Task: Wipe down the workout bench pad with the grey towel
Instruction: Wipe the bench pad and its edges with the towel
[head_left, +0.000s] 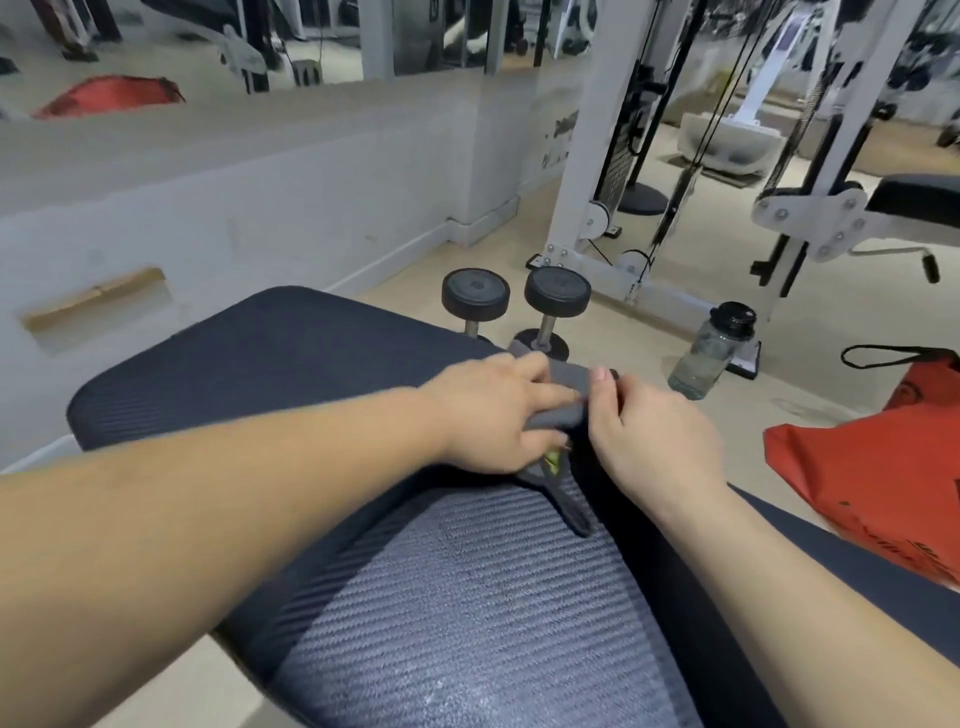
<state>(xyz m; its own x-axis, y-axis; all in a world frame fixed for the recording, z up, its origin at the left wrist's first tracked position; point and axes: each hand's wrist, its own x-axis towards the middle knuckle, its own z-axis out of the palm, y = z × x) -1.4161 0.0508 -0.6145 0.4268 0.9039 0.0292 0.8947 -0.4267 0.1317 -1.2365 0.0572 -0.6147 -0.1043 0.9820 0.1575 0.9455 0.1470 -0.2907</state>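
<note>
Both hands meet at the pad's far right edge, left hand and right hand each clenched on the towel, a small grey bunched roll between them. The pad is dark and ribbed, paler and worn just below the grip. The towel's lower part is hidden under the fingers, and something yellow-green beneath the left hand is probably a tag.
</note>
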